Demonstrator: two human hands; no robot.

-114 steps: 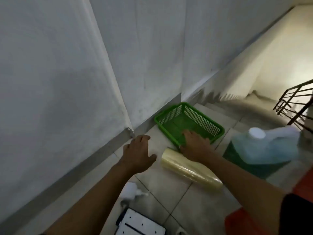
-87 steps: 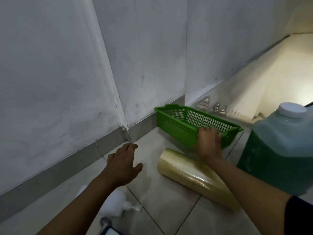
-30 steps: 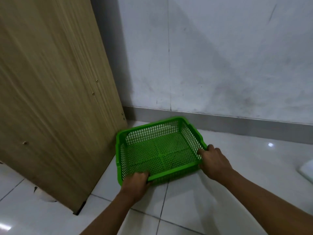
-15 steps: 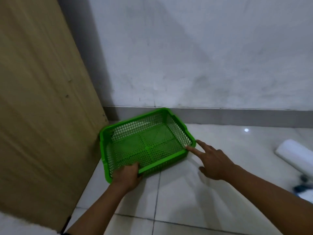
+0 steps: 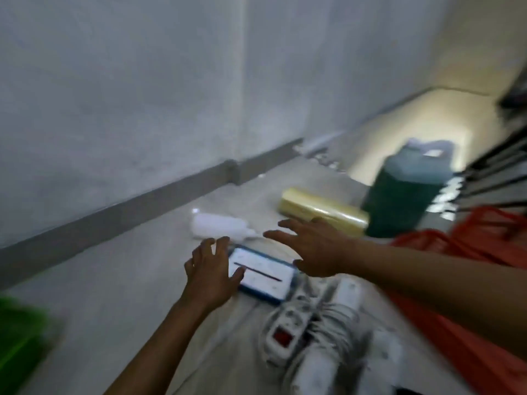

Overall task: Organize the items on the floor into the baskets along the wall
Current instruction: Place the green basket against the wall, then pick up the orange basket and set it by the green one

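The view is blurred by motion. A flat white box with a blue edge (image 5: 263,276) lies on the floor tiles. My left hand (image 5: 211,275) hovers open at its left end, fingers spread, holding nothing. My right hand (image 5: 313,249) is open above the box's far right side, also holding nothing. A white bottle (image 5: 216,228) lies just beyond the box. A yellowish roll of film (image 5: 322,213) lies behind my right hand. White power strips with cords (image 5: 310,323) lie in front of the box. The green basket (image 5: 20,340) shows only as a blur at the lower left edge.
A large jug of green liquid (image 5: 407,192) stands beyond the roll. An orange-red basket (image 5: 484,280) fills the right side. Dark stair railing (image 5: 499,172) runs at the far right. The white wall with grey skirting (image 5: 142,206) runs along the left.
Both hands have let go of the green basket left by the wooden panel. The view has swung right, back to the items on the floor, and both hands now hover over the white box.
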